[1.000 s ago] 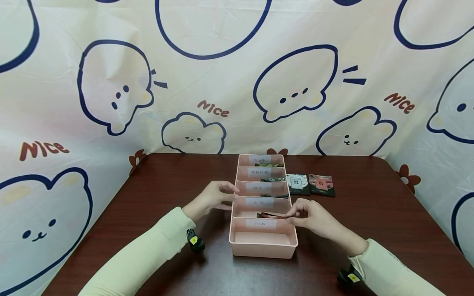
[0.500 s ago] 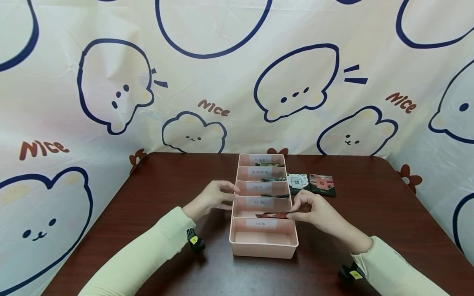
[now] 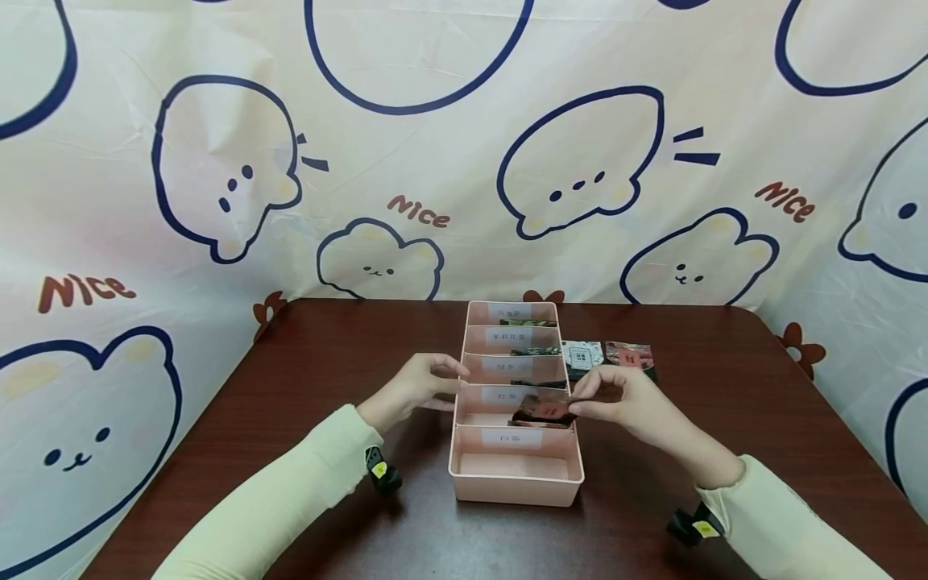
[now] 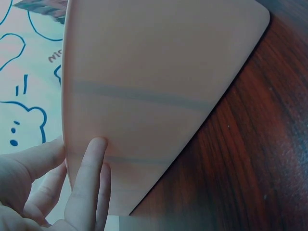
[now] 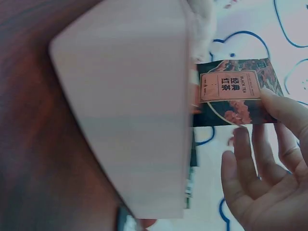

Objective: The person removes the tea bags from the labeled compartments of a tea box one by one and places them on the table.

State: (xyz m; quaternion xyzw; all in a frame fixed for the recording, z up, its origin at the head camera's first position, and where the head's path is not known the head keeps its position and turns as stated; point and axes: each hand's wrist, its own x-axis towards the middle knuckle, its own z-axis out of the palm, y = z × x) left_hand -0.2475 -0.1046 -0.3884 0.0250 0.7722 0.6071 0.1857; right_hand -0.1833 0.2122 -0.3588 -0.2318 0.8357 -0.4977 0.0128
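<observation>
A long pink divided box (image 3: 518,490) with a paper label in each compartment stands on the table. My right hand (image 3: 631,399) pinches the right end of a dark red tea sachet (image 3: 544,411) over the second compartment from the front. In the right wrist view the sachet (image 5: 236,89) reads "BLACK TEA", thumb on its face, and it reaches past the box's rim. My left hand (image 3: 416,383) holds the box's left rim. In the left wrist view two fingers (image 4: 89,183) lie along the outer wall, while other digits reach behind the rim.
Thin green sachets (image 3: 535,352) stand in the three rear compartments. Right of the box lie a pale green sachet (image 3: 582,358) and a red one (image 3: 629,354), partly behind my right hand. A cartoon-printed cloth (image 3: 464,161) hangs behind the brown table (image 3: 326,346).
The right hand has moved slightly up and right. The sachet it pinches has risen from low in the compartment and now shows its face. The left hand keeps still on the rim.
</observation>
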